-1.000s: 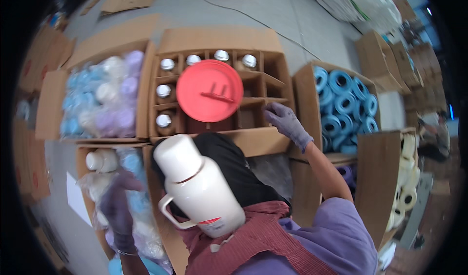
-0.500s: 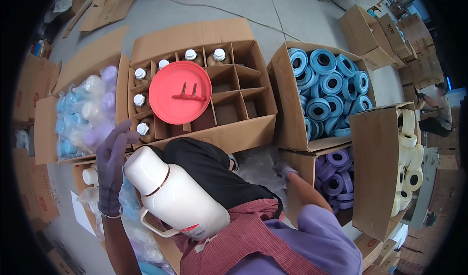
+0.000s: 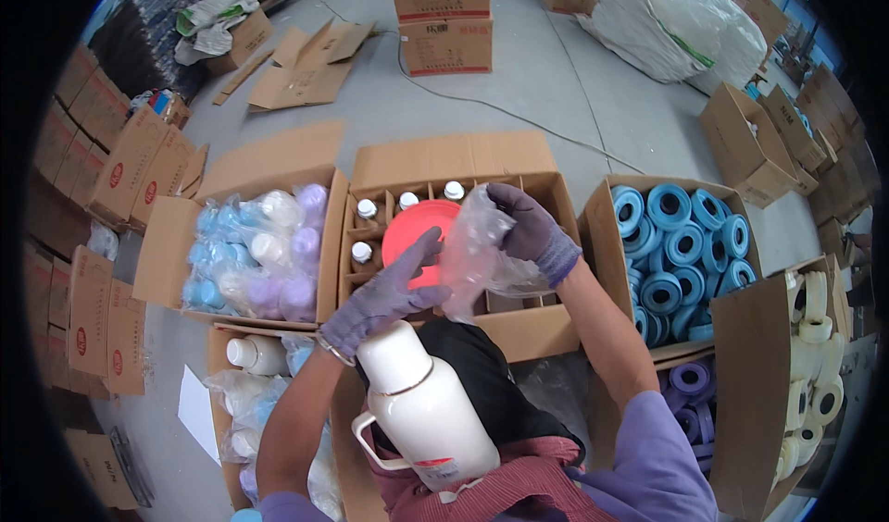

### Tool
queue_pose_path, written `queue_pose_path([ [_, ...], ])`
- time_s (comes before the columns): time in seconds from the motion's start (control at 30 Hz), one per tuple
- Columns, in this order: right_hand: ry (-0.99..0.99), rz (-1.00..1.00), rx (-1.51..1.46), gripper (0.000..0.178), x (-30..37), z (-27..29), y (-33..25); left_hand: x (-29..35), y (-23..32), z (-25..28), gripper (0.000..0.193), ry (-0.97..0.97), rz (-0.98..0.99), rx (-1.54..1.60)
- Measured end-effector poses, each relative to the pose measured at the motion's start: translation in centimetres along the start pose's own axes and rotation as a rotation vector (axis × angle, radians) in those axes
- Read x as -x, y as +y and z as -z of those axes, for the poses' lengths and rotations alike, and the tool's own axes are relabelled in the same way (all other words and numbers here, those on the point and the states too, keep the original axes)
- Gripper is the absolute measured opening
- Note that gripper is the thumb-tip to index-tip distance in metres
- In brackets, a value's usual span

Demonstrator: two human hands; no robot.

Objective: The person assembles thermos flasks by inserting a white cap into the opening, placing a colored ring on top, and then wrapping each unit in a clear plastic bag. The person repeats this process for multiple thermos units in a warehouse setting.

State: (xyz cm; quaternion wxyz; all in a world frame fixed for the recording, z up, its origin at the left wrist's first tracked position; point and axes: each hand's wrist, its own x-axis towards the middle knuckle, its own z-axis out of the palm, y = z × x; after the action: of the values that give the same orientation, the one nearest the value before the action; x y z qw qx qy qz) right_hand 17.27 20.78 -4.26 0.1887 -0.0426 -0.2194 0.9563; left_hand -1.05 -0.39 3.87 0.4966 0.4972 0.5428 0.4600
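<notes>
My right hand (image 3: 535,230), in a grey-purple glove, pinches a clear plastic bag (image 3: 474,255) that hangs crumpled in front of me. To its left, my left hand (image 3: 384,298), gloved alike, has thumb and fingers spread apart at the edge of the bag; whether it touches the film is hard to tell. A white vacuum flask (image 3: 433,416) with a handle and a white cup lid leans on my lap, just below my left hand. Behind the bag, a round red plastic disc (image 3: 417,228) rests on a divided carton (image 3: 523,332) that holds several white-capped bottles.
At the left, a carton (image 3: 167,249) holds bagged blue, white and purple cups. Blue rings (image 3: 683,242) fill a carton at the right; purple rings (image 3: 690,377) and cream rings (image 3: 827,397) are nearer. Two stacked cartons (image 3: 447,45) stand on the floor beyond, near a cable.
My right hand has come up from beside my lap with the plastic bag. My left hand has moved right toward the bag. The view has tilted up, showing more floor.
</notes>
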Motion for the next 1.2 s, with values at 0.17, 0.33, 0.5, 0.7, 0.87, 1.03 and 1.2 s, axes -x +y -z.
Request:
queue_pose_path([
  [0.17,0.328,0.119,0.246,0.039,-2.5,-7.6,0.3,-1.9,-5.3,6.4,0.033,0.416,0.121,0.464],
  [0.33,0.71,0.581,1.047,0.049,2.8,3.5,-0.6,-0.6,-6.4,14.8,0.053,0.483,-0.156,-0.374],
  [0.5,0.508,0.127,0.868,0.067,1.7,8.1,8.1,-0.6,-7.1,14.2,0.06,0.946,0.099,-0.734],
  [0.7,0.201,0.195,0.928,0.084,-6.2,0.4,15.2,1.3,-13.2,4.6,0.039,0.499,0.012,-0.659],
  [0.87,0.357,0.289,1.885,0.076,-5.4,2.3,15.6,4.7,-9.3,4.1,0.018,0.63,0.061,0.385],
  [1.03,0.507,0.285,1.51,0.028,-2.3,1.8,15.2,11.1,-12.5,3.7,0.019,0.799,-0.273,0.022],
  [1.2,0.312,0.615,1.714,0.039,8.4,-9.1,14.9,23.9,-6.2,2.7,0.015,0.17,0.03,0.593],
])
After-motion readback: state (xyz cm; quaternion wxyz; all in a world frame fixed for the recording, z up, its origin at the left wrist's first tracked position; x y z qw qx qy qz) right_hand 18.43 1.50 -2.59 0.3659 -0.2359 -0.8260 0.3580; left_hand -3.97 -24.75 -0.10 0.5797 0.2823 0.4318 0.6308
